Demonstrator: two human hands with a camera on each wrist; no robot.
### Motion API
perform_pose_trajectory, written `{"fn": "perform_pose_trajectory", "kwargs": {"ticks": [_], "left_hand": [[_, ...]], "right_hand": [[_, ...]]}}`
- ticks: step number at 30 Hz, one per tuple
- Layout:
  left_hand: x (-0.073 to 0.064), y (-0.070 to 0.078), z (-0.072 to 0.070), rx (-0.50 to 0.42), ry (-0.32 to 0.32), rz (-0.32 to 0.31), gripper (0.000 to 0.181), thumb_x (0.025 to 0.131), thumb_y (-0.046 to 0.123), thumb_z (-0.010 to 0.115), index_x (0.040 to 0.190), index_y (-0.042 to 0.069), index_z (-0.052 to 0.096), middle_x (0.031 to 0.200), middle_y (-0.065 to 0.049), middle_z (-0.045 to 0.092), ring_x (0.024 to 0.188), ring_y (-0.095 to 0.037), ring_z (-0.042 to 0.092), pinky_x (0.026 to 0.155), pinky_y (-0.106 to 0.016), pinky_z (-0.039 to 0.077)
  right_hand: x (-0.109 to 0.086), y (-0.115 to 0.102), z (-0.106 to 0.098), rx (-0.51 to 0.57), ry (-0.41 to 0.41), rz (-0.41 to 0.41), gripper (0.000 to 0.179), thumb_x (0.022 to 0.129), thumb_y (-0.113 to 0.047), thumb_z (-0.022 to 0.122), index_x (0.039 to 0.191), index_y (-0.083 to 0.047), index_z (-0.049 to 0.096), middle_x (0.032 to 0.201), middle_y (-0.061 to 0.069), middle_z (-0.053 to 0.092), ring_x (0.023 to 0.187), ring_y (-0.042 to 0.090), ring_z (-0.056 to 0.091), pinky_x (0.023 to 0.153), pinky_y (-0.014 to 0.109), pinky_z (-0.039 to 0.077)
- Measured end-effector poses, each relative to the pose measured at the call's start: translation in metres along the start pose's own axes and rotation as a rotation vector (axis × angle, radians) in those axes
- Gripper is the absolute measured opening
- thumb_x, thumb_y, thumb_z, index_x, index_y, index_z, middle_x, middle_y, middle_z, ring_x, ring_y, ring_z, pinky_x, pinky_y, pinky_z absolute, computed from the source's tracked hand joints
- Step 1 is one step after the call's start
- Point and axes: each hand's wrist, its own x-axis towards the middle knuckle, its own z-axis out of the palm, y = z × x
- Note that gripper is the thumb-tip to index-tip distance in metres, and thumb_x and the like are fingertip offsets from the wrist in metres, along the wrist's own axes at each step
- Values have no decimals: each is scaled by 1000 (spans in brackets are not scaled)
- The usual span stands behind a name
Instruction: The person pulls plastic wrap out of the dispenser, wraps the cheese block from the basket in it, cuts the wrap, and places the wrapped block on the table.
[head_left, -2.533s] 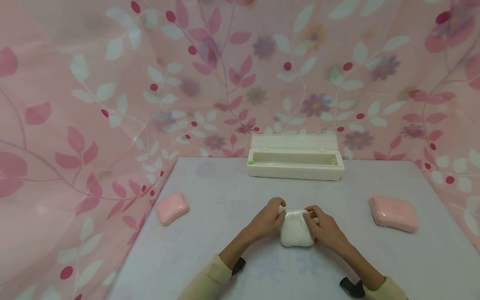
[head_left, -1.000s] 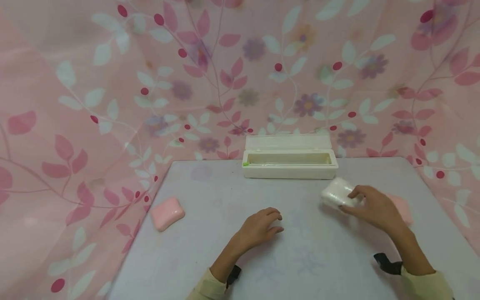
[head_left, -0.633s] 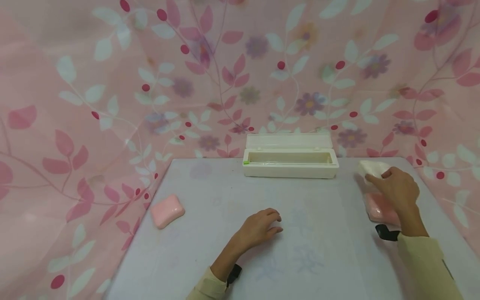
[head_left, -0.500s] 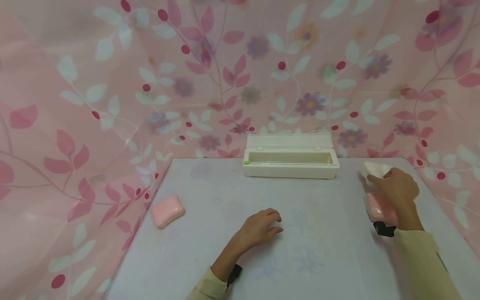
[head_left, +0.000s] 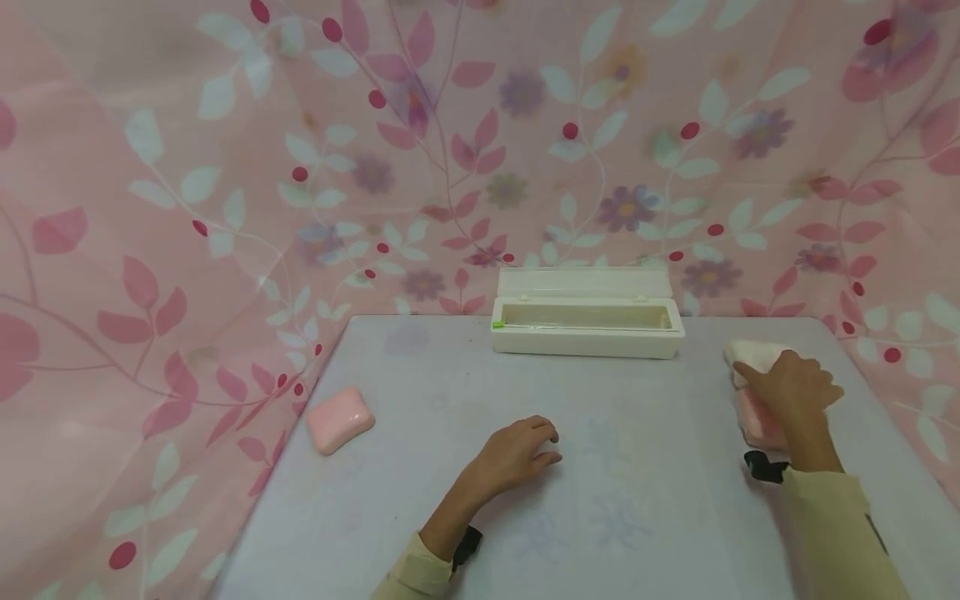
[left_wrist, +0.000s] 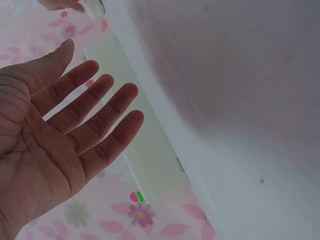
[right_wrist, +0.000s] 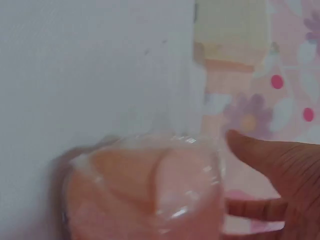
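At the table's far right, my right hand (head_left: pixel 795 387) holds a soft white packet (head_left: pixel 753 352), its thumb lying along the near side; the far fingers are partly hidden. The white packet sits right behind a pink packet (head_left: pixel 761 421), overlapping it in the head view. In the right wrist view the pink packet (right_wrist: pixel 150 195) shows its clear, shiny wrap, with my right hand (right_wrist: pixel 280 175) beyond it. My left hand (head_left: pixel 517 454) is at the middle of the table, holding nothing; in the left wrist view its fingers (left_wrist: pixel 107 127) are spread and relaxed.
A long cream box (head_left: pixel 588 342) with its lid (head_left: pixel 585 282) raised stands at the table's back edge, a green tab at its left end. Another pink packet (head_left: pixel 340 421) lies at the left. A floral pink curtain (head_left: pixel 450 167) hangs behind the table (head_left: pixel 450 517).
The white packet, first in both hands at the middle, has gone to the far right in my right hand, then slightly nearer, against the pink packet. My left hand let go and stayed.
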Motion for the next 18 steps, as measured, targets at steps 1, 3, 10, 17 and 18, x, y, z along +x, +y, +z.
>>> {"fn": "perform_pose_trajectory", "kwargs": {"ticks": [1,3,10,17,18], "left_hand": [[1,-2,-1,-2,-4,-14,21,93,28,70,108,13,69,117,3,64,106,-9,61,84,-23,50],[3,-7,-3,-19,-8,-49,21,94,28,69,109,14,70,116,4,64,105,-9,61,84,-24,50],[29,-36,-25,-126,67,-184,24,94,26,68,112,10,70,111,-2,67,94,-15,63,79,-30,51],[66,-81,-47,-206,310,-195,27,90,18,74,113,5,68,104,-8,66,83,-23,58,73,-34,48],[71,-86,-49,-205,347,-191,27,89,17,75,112,4,68,102,-8,65,84,-23,57,73,-35,48]], "right_hand": [[-1,-3,0,14,18,-27,86,89,-66,55,113,16,47,103,41,49,89,58,47,68,65,39],[-2,-10,1,62,59,-105,81,91,-65,53,117,11,52,109,38,53,92,55,51,67,62,43],[-3,-39,24,350,132,-305,60,92,-51,65,128,-3,58,118,22,62,105,37,56,85,54,44],[10,-68,43,447,218,-423,48,86,-43,76,120,-9,68,98,8,67,87,20,58,72,27,42],[12,-71,44,452,230,-446,47,85,-41,77,118,-9,69,97,7,68,85,20,58,70,26,42]]}}
